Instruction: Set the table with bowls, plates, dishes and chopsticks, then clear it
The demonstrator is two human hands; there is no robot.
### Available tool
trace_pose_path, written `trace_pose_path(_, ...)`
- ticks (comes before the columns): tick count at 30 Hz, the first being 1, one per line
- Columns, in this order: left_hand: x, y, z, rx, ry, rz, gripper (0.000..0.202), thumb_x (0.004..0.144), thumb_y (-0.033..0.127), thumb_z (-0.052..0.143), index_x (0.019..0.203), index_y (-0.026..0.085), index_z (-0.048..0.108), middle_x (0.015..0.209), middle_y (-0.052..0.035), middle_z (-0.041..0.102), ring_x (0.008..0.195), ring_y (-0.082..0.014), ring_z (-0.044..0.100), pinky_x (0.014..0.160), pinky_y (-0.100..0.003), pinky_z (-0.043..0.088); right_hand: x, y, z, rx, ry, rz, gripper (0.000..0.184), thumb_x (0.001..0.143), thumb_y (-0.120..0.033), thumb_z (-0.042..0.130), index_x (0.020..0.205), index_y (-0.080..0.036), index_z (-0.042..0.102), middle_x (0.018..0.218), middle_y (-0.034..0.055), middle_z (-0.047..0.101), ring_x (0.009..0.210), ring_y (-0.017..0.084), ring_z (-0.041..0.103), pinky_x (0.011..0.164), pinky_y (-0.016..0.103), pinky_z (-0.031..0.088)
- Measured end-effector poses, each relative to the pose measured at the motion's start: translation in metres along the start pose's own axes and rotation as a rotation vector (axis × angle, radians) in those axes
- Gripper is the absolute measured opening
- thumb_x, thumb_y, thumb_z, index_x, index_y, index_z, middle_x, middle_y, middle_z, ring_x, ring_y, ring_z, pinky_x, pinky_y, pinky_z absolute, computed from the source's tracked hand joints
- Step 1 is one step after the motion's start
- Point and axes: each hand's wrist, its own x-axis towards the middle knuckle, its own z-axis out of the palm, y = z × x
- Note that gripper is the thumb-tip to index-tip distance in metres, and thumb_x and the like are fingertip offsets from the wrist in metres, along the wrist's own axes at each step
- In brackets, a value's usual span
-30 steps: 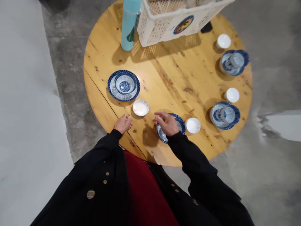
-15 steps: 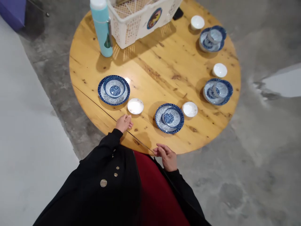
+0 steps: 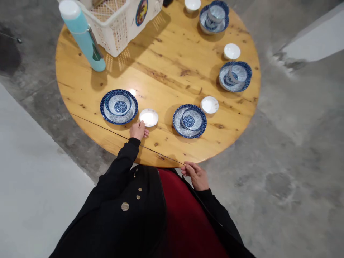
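Note:
My left hand point(image 3: 138, 130) rests on the round wooden table point(image 3: 166, 68) with its fingers curled under, its knuckles just short of a small white dish point(image 3: 148, 117). To the left of that dish stands a blue-and-white plate with a bowl on it point(image 3: 119, 106). A second plate with a bowl point(image 3: 189, 120) sits to the right, with another small white dish point(image 3: 209, 104) beside it. My right hand point(image 3: 196, 175) hangs just off the table's near edge, fingers loosely apart and holding nothing.
Two more blue-and-white sets point(image 3: 235, 76) point(image 3: 214, 16) with small white dishes point(image 3: 232, 51) point(image 3: 192, 4) line the right rim. A white plastic basket point(image 3: 118, 18) and a teal bottle point(image 3: 80, 34) stand at the back left. Concrete floor surrounds the table.
My right hand has drawn back from the near plate and off the table to its edge. My left hand has crept up to the white dish. The view has shifted right.

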Motion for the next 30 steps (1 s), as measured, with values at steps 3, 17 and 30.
trace_pose_path(3, -0.0017, 0.0032, -0.0017, 0.046, -0.004, 0.031, 0.033, 0.092, 0.034, 0.042, 0.067, 0.015, 0.053, 0.058, -0.0052, 0.067, 0.045, -0.0125, 0.064, 0.045, -0.020, 0.051, 0.0024, -0.0019, 0.0014, -0.003, 0.024, -0.022, 0.056, 0.063, -0.061, 0.075, 0.091, -0.014, 0.065, 0.068, 0.0056, 0.070, 0.056, 0.015, 0.063, 0.054, 0.027, 0.051)
trace_pose_path(17, 0.0047, -0.0005, -0.0044, 0.092, -0.007, 0.092, 0.032, 0.087, 0.033, 0.042, 0.064, 0.015, 0.055, 0.056, -0.0058, 0.067, 0.043, -0.0128, 0.063, 0.044, -0.019, 0.051, 0.0053, -0.0047, 0.0067, -0.047, -0.006, -0.024, 0.056, 0.062, -0.062, 0.073, 0.091, -0.015, 0.065, 0.069, 0.0046, 0.070, 0.055, 0.014, 0.062, 0.055, 0.027, 0.052)
trace_pose_path(30, -0.0006, 0.0002, -0.0054, 0.006, -0.020, 0.041, 0.031, 0.089, 0.034, 0.046, 0.065, 0.015, 0.055, 0.054, -0.0039, 0.065, 0.041, -0.0118, 0.060, 0.043, -0.019, 0.050, 0.0081, 0.0011, 0.0043, -0.073, -0.023, -0.023, 0.059, 0.061, -0.065, 0.074, 0.090, -0.015, 0.066, 0.069, 0.0055, 0.070, 0.055, 0.015, 0.064, 0.054, 0.029, 0.053)
